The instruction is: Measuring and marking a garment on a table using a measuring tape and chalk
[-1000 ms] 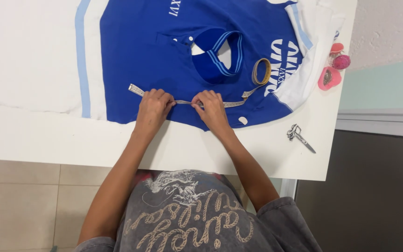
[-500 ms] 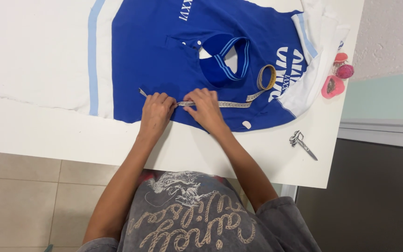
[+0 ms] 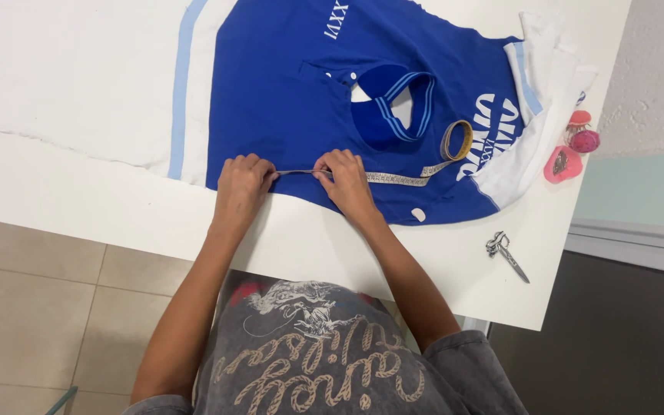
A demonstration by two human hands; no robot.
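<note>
A blue shirt [image 3: 286, 100] with white and light-blue trim lies flat on the white table [image 3: 117, 207]. A yellowish measuring tape [image 3: 393, 179] stretches across its lower part and ends in a coil [image 3: 456, 140] to the right. My left hand [image 3: 244, 184] pinches the tape's left end at the shirt's edge. My right hand [image 3: 345, 180] pinches the tape a short way to the right, so a taut stretch runs between both hands.
Small metal scissors [image 3: 506, 252] lie on the table to the right of the shirt. A pink pincushion and small pink items [image 3: 570, 150] sit near the table's right edge. Tiled floor shows below the front edge of the table.
My view has shifted, so the shirt sits further right and lower. My hands have drawn a little apart along the tape, both still pinching it.
</note>
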